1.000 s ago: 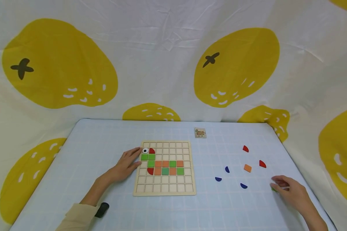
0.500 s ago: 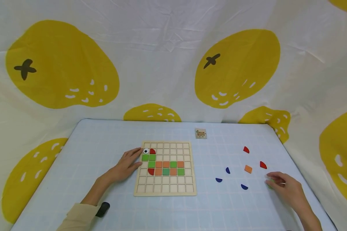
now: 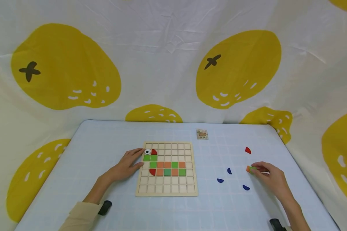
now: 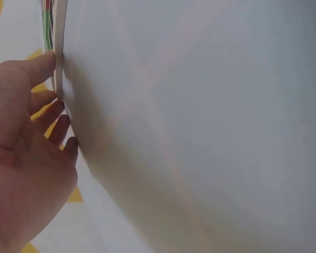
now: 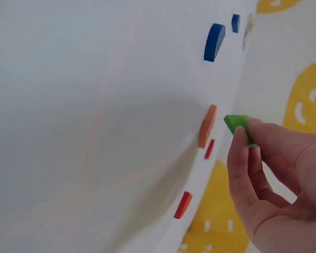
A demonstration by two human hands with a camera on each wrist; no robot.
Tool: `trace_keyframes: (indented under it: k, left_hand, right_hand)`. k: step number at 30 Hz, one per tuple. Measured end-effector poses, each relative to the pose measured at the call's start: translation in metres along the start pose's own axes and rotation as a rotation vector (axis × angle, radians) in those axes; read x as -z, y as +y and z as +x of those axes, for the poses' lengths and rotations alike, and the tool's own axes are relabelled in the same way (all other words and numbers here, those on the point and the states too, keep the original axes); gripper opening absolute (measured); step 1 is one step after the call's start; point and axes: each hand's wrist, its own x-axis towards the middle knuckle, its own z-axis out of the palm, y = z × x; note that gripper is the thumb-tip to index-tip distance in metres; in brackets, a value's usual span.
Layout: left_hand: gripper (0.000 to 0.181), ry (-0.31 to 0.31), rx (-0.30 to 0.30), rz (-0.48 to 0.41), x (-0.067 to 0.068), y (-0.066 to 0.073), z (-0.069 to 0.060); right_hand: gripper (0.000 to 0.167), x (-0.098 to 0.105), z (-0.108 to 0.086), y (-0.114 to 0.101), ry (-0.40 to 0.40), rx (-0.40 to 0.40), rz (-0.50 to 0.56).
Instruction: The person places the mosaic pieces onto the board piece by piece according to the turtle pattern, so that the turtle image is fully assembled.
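A wooden grid board (image 3: 166,194) holds green, orange, teal and red pieces and a white eye piece in its cells. My left hand (image 3: 125,166) rests at the board's left edge, thumb and fingertips touching it; the left wrist view shows the hand (image 4: 26,121) against that edge, fingers slightly bent. My right hand (image 3: 270,179) pinches a green piece (image 5: 238,122) between thumb and fingers. In the head view the green piece overlaps the orange square (image 3: 247,168); the right wrist view shows it held above the table, apart from the orange piece (image 5: 207,126).
Right of the board lie several dark blue half-round pieces (image 3: 220,180). A red quarter piece (image 3: 248,150) lies farther back; another red piece (image 5: 183,205) shows in the right wrist view. A small picture card (image 3: 202,134) lies behind the board, to its right.
My right hand has moved left and slightly away from me with the green piece, from the table's right side to over the orange square. The left hand stays at the board.
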Motion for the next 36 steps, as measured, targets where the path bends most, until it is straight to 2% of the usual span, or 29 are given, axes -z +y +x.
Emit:
trace_keyframes:
  k: [4,12,27,36]
  left_hand:
    - [0.063,-0.006,0.015,0.001,0.001,0.0,-0.001]
    - [0.064,-0.01,0.03,0.004,0.001,0.0,-0.001]
    - [0.062,0.01,0.001,0.002,0.0,0.002,-0.002]
    - [0.062,0.009,0.005,0.004,-0.001,0.002,-0.001]
  right_hand:
    - [0.024,-0.008,0.006,-0.015,-0.008,0.009,0.03]
    - [0.021,-0.025,0.018,-0.037,0.016,0.076,0.073]
    - [0.02,-0.053,0.037,-0.077,-0.042,0.067,0.14]
    - [0.018,-0.071,0.047,-0.097,-0.066,0.149,0.202]
